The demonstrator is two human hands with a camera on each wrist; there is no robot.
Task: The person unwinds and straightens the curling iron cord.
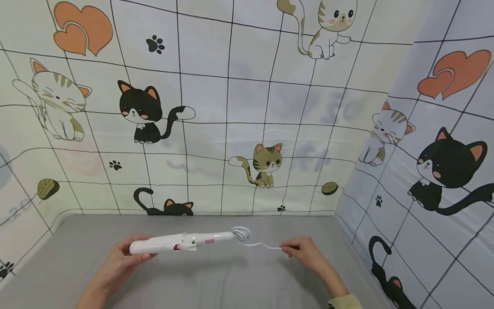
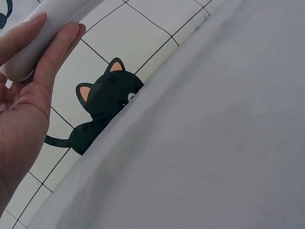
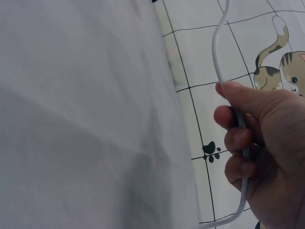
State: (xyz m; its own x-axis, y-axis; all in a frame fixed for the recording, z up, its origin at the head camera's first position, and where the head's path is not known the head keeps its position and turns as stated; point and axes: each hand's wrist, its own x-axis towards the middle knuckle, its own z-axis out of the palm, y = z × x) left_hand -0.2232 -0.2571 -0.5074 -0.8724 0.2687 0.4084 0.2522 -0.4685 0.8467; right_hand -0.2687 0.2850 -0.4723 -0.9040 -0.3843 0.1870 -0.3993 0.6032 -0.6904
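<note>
A white curling iron (image 1: pixel 166 243) is held up level over the grey surface, its thick end to the left. My left hand (image 1: pixel 122 262) grips that thick end, thumb on the near side and fingers behind. In the left wrist view, the rounded white tip (image 2: pixel 23 67) lies between thumb and fingers. A white cord (image 1: pixel 256 244) leaves the thin end, where several loops (image 1: pixel 242 234) are bunched. My right hand (image 1: pixel 302 253) pinches the cord to the right of the loops. The right wrist view shows the cord (image 3: pixel 217 52) running under the thumb and through the curled fingers.
A grey cloth-covered surface (image 1: pixel 216 287) spreads below both hands. White fabric walls (image 1: pixel 208 98) with black grid lines, printed cats, hearts and paw prints rise at the back and on both sides. The right wall (image 1: pixel 436 240) stands close beyond my right forearm.
</note>
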